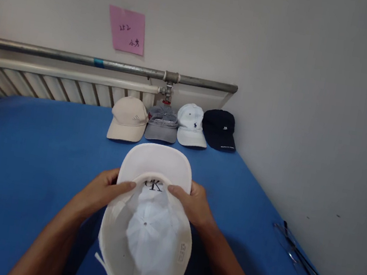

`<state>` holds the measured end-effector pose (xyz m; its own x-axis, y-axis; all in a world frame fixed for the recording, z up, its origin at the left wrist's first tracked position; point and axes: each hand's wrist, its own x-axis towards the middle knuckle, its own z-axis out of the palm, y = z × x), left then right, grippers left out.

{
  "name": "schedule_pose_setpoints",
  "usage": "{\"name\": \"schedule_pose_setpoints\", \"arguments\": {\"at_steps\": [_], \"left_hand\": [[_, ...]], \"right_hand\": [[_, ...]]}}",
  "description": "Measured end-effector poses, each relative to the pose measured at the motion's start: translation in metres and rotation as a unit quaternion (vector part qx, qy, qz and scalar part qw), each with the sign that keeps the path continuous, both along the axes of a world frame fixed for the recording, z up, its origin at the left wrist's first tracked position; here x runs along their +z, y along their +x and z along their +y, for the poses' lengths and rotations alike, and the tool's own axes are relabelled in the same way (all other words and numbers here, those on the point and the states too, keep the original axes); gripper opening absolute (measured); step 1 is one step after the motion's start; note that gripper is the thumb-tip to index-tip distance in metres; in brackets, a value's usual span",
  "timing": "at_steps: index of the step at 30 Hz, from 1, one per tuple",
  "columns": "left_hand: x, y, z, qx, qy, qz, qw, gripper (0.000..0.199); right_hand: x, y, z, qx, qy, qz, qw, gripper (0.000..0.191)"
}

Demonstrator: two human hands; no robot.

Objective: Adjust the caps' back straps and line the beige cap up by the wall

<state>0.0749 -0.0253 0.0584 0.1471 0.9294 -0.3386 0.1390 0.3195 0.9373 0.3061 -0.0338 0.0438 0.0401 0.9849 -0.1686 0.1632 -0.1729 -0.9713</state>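
A white baseball cap (157,163) is held up in front of me, its hollow inside facing me and its brim pointing away toward the wall. Dark "CK" lettering shows inside at the front, and a small label sits on the inner right side. My left hand (105,190) grips the left end of the brim, thumb on top near the sweatband. On the opposite side, my right hand (196,203) holds the brim the same way. The fingers of both hands are mostly hidden beneath the brim.
Along the back of the blue surface (43,166) stand a beige cap (129,117), a grey cap (162,125), a white cap (191,125) and a black cap (219,129). Eyeglasses (292,252) lie at the right edge. Behind run a metal pipe (128,68) and a radiator (48,86).
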Motion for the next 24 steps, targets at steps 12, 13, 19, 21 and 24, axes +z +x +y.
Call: {"name": "schedule_pose_setpoints", "arguments": {"at_steps": [12, 13, 19, 21, 24], "left_hand": [[-0.0052, -0.0002, 0.0018, 0.026, 0.031, -0.012, 0.999, 0.043], [-0.0057, -0.0003, 0.0021, 0.034, 0.039, -0.006, 0.999, 0.043], [-0.0065, -0.0026, 0.0010, 0.028, 0.074, 0.013, 0.997, 0.042], [-0.0072, -0.0026, 0.0008, 0.031, 0.070, 0.014, 0.997, 0.044], [-0.0065, -0.0013, 0.0004, 0.042, 0.068, 0.016, 0.997, 0.043]], "right_hand": [[-0.0009, 0.0012, -0.0003, -0.006, 0.016, 0.021, 1.000, 0.022], [0.0000, 0.0015, -0.0003, 0.001, 0.019, 0.017, 1.000, 0.023], [0.0021, 0.0027, 0.0005, -0.053, 0.091, 0.021, 0.994, 0.028], [0.0008, 0.0033, 0.0008, -0.058, 0.100, 0.023, 0.993, 0.030], [-0.0015, 0.0045, 0.0008, -0.055, 0.108, 0.017, 0.993, 0.031]]}}
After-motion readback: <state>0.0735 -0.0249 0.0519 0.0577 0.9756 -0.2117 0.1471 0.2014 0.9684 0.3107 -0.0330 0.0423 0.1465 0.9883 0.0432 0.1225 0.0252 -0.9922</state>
